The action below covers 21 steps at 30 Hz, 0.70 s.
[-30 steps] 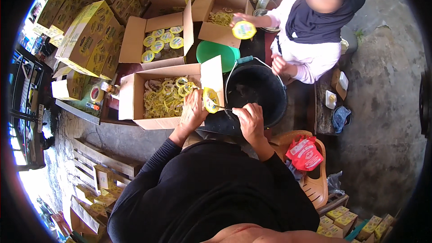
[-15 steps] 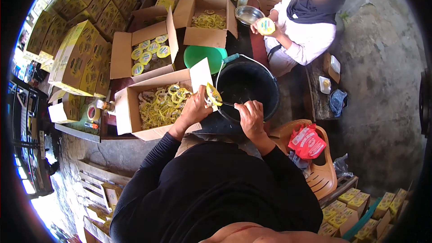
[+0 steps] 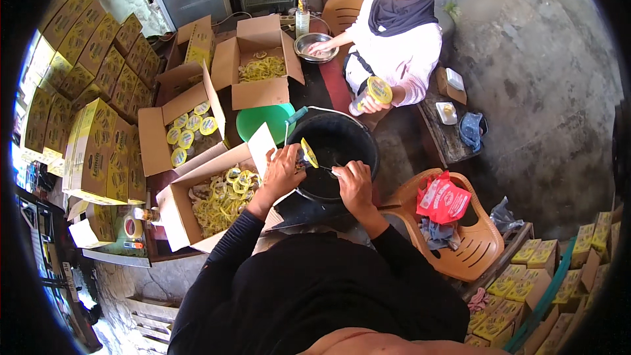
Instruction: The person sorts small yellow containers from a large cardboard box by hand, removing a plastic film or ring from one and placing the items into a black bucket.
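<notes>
Over the black bucket (image 3: 351, 128), my left hand (image 3: 281, 174) grips a plastic cup with a yellow printed lid (image 3: 309, 152), tipped on its side. A thin, dark tool (image 3: 325, 168) points from the fingers of my right hand (image 3: 355, 185) toward the cup's lid; its kind is too small to make out. Right by my left wrist stands an open cardboard box (image 3: 174, 213) heaped with yellow and clear lid scraps (image 3: 227, 200). Both hands are closed.
A green basin (image 3: 253, 121) touches the bucket's far left. Beyond are a box of lidded cups (image 3: 152, 138) and another box (image 3: 259, 95) with yellow scraps. Across the table, a person (image 3: 404, 46) holds a cup over a metal bowl's side. An orange chair (image 3: 483, 250) stands right.
My view has shifted, so the table appears lower and further left. The cup has tilted in my left hand. The co-worker has lowered one hand into the metal bowl.
</notes>
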{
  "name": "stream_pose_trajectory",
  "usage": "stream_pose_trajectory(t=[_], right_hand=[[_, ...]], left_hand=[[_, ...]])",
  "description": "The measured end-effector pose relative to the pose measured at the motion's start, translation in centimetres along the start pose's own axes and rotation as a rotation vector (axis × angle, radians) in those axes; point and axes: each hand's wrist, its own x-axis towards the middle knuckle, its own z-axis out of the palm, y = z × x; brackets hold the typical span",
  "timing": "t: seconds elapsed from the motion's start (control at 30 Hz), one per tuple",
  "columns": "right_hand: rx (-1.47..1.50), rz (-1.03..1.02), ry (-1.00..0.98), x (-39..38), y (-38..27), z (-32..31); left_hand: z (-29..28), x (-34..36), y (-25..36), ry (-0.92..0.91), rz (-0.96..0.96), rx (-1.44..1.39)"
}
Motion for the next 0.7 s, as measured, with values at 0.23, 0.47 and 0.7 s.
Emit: stream_pose_trajectory(t=[0.23, 0.47, 0.7], right_hand=[[-0.004, 0.007, -0.004, -1.9, 0.1, 0.4], [0.018, -0.036, 0.002, -2.0, -0.1, 0.7], [0.011, -0.069, 0.026, -2.1, -0.8, 1.0]], left_hand=[[1.3, -0.7, -0.1, -0.082, -0.042, -0.075], [0.6, -0.6, -1.1, -0.109, -0.052, -0.252], [0.0, -1.3, -1.4, -0.247, -0.205, -0.399]])
